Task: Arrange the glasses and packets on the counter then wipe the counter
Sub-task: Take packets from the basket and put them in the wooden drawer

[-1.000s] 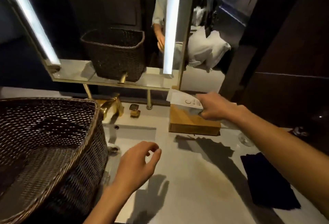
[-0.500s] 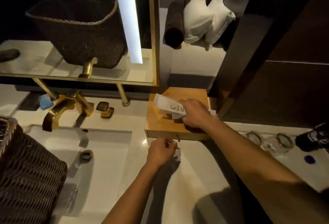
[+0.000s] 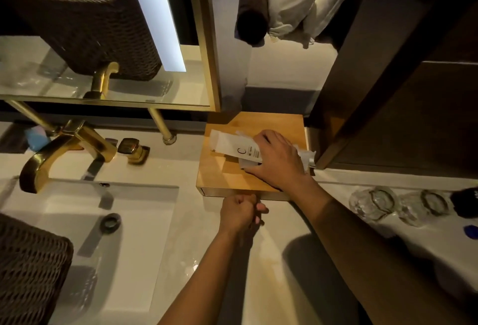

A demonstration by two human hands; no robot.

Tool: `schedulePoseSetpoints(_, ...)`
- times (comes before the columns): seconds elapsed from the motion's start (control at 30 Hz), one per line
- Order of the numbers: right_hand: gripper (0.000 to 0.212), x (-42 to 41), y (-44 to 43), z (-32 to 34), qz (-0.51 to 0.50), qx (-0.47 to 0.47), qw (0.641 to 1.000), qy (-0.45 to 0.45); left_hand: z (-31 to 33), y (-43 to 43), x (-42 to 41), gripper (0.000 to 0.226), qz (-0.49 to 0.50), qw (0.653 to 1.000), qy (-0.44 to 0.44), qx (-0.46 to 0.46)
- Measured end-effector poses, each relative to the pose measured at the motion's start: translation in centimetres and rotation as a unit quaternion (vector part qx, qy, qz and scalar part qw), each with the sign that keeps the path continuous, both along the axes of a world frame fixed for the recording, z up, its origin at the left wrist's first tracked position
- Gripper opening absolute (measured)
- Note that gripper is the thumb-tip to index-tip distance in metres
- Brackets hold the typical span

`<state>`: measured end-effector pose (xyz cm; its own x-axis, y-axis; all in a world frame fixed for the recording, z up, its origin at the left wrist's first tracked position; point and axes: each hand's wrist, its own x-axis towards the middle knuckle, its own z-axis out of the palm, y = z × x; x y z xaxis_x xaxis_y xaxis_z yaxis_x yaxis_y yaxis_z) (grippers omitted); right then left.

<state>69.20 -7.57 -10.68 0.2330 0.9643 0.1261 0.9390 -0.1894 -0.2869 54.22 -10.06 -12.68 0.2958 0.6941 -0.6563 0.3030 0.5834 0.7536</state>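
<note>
Dim bathroom, pale counter [image 3: 271, 273] running right from the sink [image 3: 103, 221], and all the action is on the tray [image 3: 219, 174], a wooden block at the back edge by the mirror [image 3: 204, 40]. Right hand [image 3: 278, 163] is down flat on the packets [image 3: 232, 145], fingers spread and pressing on the white stack; whether the thumb is tucked under it, I cannot tell. Those packets lie with their long axis running left to right across the tray, printed end under the palm, free end poking out to the left toward the tap [image 3: 67, 149]. Left hand [image 3: 240, 212] sits just below the tray's front edge, fingers curled into a loose fist, nothing visible in it. It is the nearer hand to that free left end, so squaring the stack looks like a job for it: reach up and left, pinch the loose end, line it up with the tray. Glasses [image 3: 398, 204] wait on the counter well to the right, two of them side by side, untouched. Wiping looks a good way off.
</note>
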Motion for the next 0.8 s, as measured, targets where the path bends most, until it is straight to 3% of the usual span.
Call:
schedulePoseSetpoints(0.33, 0.065, -0.3, -0.3, -1.4, -0.03, 0.084, 0.993, -0.073, 0.5, -2.2, -1.5, 0.03, 0.006, 0.998, 0.051, 0.048)
schedulePoseSetpoints(0.8, 0.064, -0.5, -0.4, -1.3, -0.022, 0.08, 0.994, -0.067, 1.0, -7.1, -6.1, 0.027, -0.077, 0.987, 0.109, 0.095)
